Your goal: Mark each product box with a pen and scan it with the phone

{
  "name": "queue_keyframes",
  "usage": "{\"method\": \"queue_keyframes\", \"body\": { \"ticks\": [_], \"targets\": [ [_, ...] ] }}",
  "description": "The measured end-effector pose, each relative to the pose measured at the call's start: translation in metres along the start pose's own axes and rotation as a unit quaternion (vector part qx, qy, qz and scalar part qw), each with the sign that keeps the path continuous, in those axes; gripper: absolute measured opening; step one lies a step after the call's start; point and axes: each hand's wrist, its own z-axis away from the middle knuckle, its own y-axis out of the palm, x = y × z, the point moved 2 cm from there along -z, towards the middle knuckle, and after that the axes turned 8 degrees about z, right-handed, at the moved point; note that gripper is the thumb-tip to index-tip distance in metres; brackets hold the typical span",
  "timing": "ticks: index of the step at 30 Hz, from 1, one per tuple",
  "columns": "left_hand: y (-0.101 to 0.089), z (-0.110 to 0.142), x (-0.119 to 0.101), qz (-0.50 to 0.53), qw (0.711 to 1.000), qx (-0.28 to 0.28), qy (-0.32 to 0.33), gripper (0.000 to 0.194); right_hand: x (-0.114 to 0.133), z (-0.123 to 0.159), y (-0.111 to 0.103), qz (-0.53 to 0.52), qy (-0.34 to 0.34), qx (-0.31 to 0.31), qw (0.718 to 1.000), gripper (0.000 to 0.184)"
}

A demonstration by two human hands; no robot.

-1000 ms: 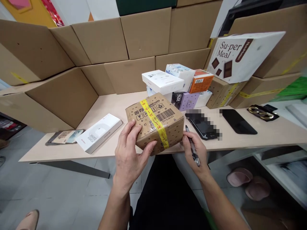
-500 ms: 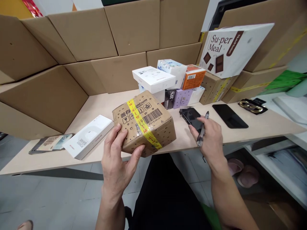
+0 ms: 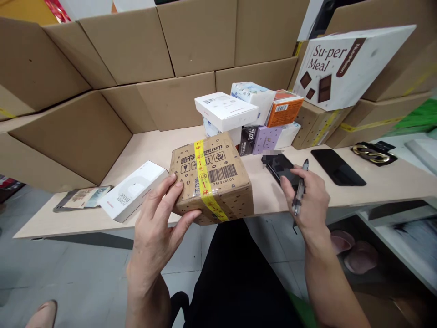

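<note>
My left hand point(image 3: 162, 218) grips the near left corner of a small taped cardboard box point(image 3: 225, 157), thumb on its front side and fingers on its top. Yellow printed tape point(image 3: 205, 180) runs over the box, beside a barcode. The box is at the table's front edge; its underside is hidden. A pen point(image 3: 299, 193) is held in my right hand point(image 3: 307, 196), against the curled fingers. The thumb and forefinger of that hand are at the near end of a black phone-like device point(image 3: 280, 167) lying on the table.
A white power bank box point(image 3: 133, 191) and banknotes point(image 3: 83, 198) lie at left. Stacked small boxes point(image 3: 227, 109) stand behind the taped box. To the right are a black phone point(image 3: 337, 167), a gold-coloured chain item point(image 3: 372, 153) and a white Su-per Meal box point(image 3: 348, 68). Large cartons point(image 3: 201, 36) line the back.
The cardboard box has come down and sits more level, with my left hand still on it. My right hand keeps the pen and stays by the device. The whole view has shifted slightly.
</note>
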Motion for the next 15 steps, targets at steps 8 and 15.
{"method": "queue_keyframes", "body": {
  "ticks": [8, 15],
  "targets": [
    [0.005, 0.005, -0.006, 0.009, 1.000, -0.016, 0.001, 0.071, 0.066, 0.036, 0.008, -0.311, 0.009, 0.209, 0.927, 0.041],
    [0.034, 0.045, 0.025, 0.229, 0.944, 0.074, -0.227, 0.075, 0.056, 0.040, 0.027, -0.272, -0.011, 0.289, 0.918, 0.047]
  ]
}}
